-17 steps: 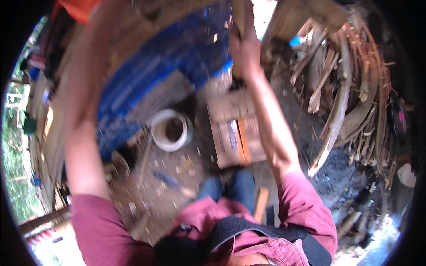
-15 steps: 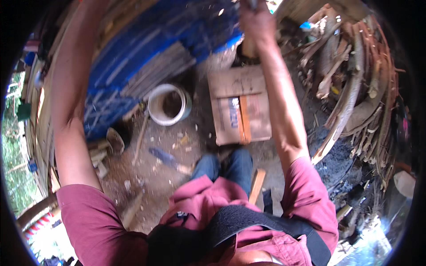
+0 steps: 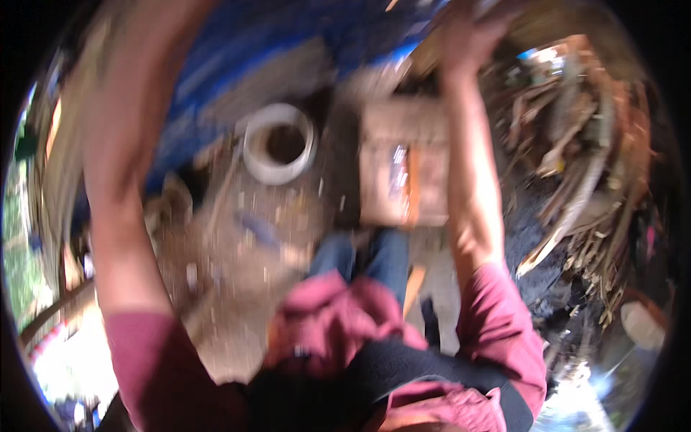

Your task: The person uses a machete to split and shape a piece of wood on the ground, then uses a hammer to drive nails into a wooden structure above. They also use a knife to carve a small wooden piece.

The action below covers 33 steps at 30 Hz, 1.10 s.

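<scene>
Both of my arms reach up and forward. My left forearm (image 3: 137,115) runs out past the top edge, so the left hand and anything in it are hidden. My right hand (image 3: 471,36) is at the top, right of centre, blurred by motion. Its fingers look spread toward the right, and I make out nothing in them. Just below that hand, beside my right forearm, sits a brown cardboard box (image 3: 381,165) with orange tape. Blue sheeting (image 3: 288,32) with pale streaks spreads between my arms at the top.
A white bucket (image 3: 309,155) stands on the dirt floor left of the box. A blade-like flat piece (image 3: 258,229) lies below it. Bent sticks and firewood (image 3: 576,165) are piled at the right, above dark ash (image 3: 536,288). A wooden strip (image 3: 413,288) lies by my legs.
The view has shifted and blurred; the bucket and box sit higher and further right. My right hand has moved right, and its fingers now look spread where they were closed around something greyish.
</scene>
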### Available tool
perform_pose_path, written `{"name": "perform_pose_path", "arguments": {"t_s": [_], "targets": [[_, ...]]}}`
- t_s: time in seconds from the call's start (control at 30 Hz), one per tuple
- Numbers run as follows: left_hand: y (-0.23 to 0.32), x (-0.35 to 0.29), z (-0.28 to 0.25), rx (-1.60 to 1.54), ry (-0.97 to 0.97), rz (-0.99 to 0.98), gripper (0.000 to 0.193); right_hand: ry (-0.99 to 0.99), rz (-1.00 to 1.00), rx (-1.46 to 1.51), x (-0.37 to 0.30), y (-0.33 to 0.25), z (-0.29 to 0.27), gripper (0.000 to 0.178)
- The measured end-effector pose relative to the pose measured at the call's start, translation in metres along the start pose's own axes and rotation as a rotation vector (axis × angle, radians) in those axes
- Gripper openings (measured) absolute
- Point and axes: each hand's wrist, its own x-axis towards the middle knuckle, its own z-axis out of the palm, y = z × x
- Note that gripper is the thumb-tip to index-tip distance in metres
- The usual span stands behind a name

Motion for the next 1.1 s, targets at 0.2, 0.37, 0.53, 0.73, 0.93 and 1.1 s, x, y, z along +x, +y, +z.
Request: {"name": "perform_pose_path", "arguments": {"t_s": [0.2,0.37,0.53,0.73,0.93,1.1], "targets": [[-0.006,-0.002,-0.015,0.210,-0.109,-0.123,0.079,0.124,0.107,0.296,-0.022,-0.048,0.033,0.069],[-0.003,0.007,-0.012,0.115,-0.155,-0.147,0.083,-0.068,0.291,-0.138,-0.015,-0.023,0.046,0.067],[-0.004,0.005,-0.018,0.117,-0.178,-0.163,0.083,0.129,0.249,0.210,-0.024,-0.009,0.051,0.067],[-0.004,0.001,-0.019,0.094,-0.167,-0.167,0.081,0.094,0.013,0.030,-0.022,-0.014,0.061,0.067],[0.011,0.031,-0.024,-0.099,0.065,-0.195,0.067,-0.071,0.151,0.061,-0.023,-0.018,0.032,0.070],[0.017,0.098,-0.004,-0.440,0.226,-0.530,0.044,0.058,0.216,0.055,-0.015,-0.032,0.038,0.066]]}}
